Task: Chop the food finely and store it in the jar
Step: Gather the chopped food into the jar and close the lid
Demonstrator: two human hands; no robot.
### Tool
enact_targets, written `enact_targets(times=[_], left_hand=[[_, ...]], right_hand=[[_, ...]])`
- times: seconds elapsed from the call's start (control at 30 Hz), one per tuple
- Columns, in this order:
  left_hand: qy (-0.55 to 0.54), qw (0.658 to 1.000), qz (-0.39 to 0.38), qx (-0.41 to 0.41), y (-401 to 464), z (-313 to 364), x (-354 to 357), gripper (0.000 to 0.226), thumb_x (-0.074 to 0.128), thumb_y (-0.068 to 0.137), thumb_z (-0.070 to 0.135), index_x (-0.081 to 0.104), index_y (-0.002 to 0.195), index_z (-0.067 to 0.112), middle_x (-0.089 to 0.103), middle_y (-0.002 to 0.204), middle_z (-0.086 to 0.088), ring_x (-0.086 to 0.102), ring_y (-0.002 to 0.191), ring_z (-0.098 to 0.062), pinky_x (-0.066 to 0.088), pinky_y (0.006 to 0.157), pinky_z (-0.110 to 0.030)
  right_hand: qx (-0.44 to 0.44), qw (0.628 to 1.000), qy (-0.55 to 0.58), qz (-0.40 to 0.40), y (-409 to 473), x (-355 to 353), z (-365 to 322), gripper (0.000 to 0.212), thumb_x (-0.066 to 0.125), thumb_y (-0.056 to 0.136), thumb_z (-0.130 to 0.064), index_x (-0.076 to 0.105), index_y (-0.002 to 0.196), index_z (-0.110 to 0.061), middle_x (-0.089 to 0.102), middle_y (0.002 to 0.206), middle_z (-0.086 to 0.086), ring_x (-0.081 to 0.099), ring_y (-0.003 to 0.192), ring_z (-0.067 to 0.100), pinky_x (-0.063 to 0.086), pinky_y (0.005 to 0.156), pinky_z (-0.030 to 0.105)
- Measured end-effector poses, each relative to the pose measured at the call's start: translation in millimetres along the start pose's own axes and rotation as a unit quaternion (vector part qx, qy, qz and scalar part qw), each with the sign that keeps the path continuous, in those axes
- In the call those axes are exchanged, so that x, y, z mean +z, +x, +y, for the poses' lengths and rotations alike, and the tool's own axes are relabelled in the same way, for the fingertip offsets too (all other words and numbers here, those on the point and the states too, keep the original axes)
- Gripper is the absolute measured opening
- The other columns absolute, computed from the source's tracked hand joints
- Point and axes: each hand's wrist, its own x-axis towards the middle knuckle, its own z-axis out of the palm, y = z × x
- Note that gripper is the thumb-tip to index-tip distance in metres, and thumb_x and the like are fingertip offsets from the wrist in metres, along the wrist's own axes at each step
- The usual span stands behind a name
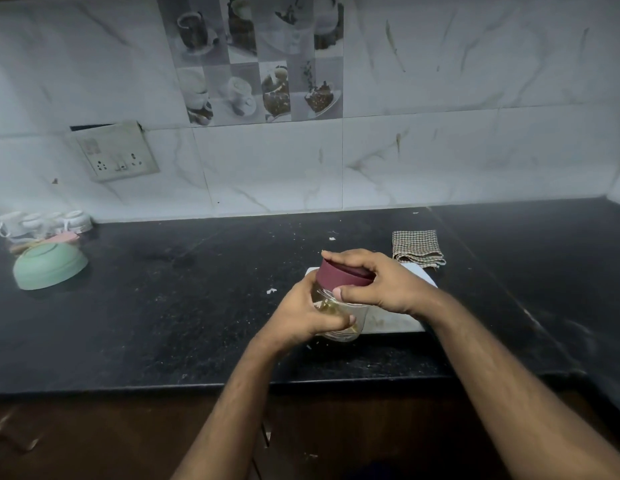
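my right hand (384,284) is clamped over the maroon lid (339,275), fingers curled across its top and far edge, thumb pressed against the near side of the rim. the lid sits on the mouth of the clear jar (350,320), tilted a little with the jar itself. my left hand (305,317) wraps the jar's body from the left, fingers curled round the glass and the thumb lying across its front — so both hands have hold of the one thing, one on the cap and one on the wall. through the glass i can make out some pale yellowish bits of food (327,306) inside, too blurred to name.

i hold the jar just above the near edge of a white chopping board (391,320), which lies flat on the black counter (163,306); whether the jar's base touches the board i cannot tell. behind the board, near its far right corner, a folded checked cloth (418,248) lies on the counter. small pale scraps (271,291) are scattered over the dark surface around the board.

far off to the left, well apart from my hands, a green bowl (49,266) rests upside down and tipped, with a pink dish (64,237) behind it and a row of white cups (45,221) against the wall. the wall is pale marbled tile, with a switch and socket plate (114,155) hanging slightly askew on the left and a panel of tiles printed with cups (256,60) above the middle.
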Motion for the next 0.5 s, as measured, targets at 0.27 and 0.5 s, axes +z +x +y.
enact_targets(times=[0.27,0.5], left_hand=[[-0.018,0.997,0.045,0.059,-7.4,-10.3,7.2,0.103,0.101,0.055,0.020,0.045,0.140,0.022,0.066,0.128,0.003,0.065,0.119,-0.012,0.056,0.093,-0.027],[0.033,0.998,0.049,0.030,-12.2,-14.6,-3.6,0.089,0.096,0.056,0.020,0.051,0.132,0.032,0.072,0.113,0.006,0.071,0.106,-0.014,0.061,0.082,-0.032]], right_hand=[[-0.024,0.999,0.024,0.039,1.1,15.0,-4.1,0.062,0.085,0.081,-0.024,0.061,0.136,-0.042,0.052,0.133,-0.011,0.058,0.115,-0.002,0.047,0.097,0.017],[-0.013,0.990,-0.142,0.016,2.3,18.8,-11.2,0.074,0.080,0.078,-0.054,0.048,0.145,-0.047,0.050,0.129,-0.010,0.048,0.102,-0.013,0.029,0.073,-0.008]])
